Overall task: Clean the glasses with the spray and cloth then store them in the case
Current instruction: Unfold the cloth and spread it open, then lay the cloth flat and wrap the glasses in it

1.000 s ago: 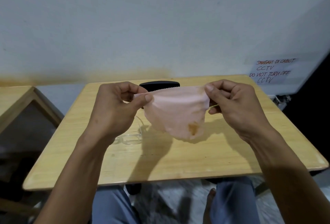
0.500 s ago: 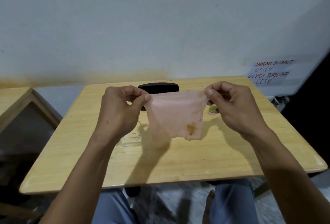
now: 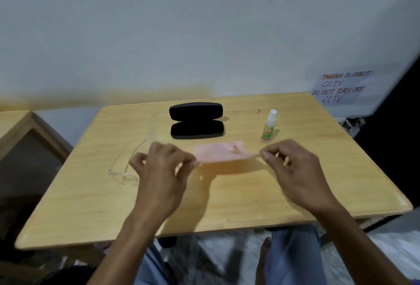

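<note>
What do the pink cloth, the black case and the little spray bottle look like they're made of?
The pink cloth looks like thin, soft fabric, perhaps microfibre: it sags between the pinching hands. The black case seems hard-shelled with a matte, dull surface; plastic or a leather-like covering, I cannot tell. The spray bottle looks like clear plastic with a white cap and a printed green label.

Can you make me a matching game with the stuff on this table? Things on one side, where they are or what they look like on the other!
Things:
1. glasses case
2. spray bottle
3. cloth
4. glasses

Clues:
A. pink, stretched between two hands
B. black, lying open
C. clear, on the table's left side
D. upright, white cap, right of the case

Pairs: 1-B, 2-D, 3-A, 4-C
</note>
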